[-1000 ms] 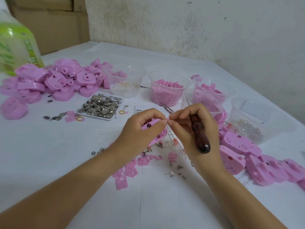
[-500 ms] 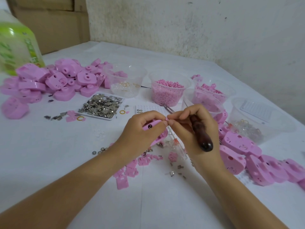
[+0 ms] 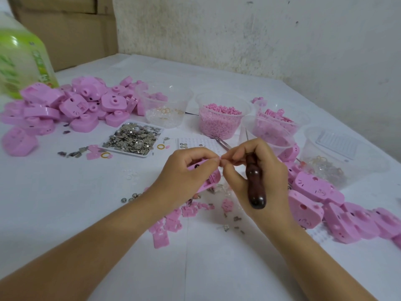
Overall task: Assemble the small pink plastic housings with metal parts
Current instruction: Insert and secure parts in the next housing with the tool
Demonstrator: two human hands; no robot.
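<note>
Now left hand [image 3: 184, 172] grips a small pink plastic housing [image 3: 213, 178]; right hand [image 3: 273, 177], pinching beside it (dark wooden-handled tool [image 3: 256, 192] clutched too), may fumble.

Field count.
- Hands: two, left hand [image 3: 182, 177] and right hand [image 3: 272, 181].
- Clear tubs [image 3: 166, 98]: five.
- Tray of metal parts [image 3: 123, 151]: one.
- Wooden-handled tool [image 3: 255, 187]: one.
- Green-labelled bottle [image 3: 19, 61]: one.
- Loose gold rings [image 3: 160, 146] on surface [image 3: 65, 213]: two.
- Pink housings: one held housing [image 3: 213, 178]; left pile [image 3: 76, 105] too dense to count; right row [image 3: 314, 192] six at least.
</note>
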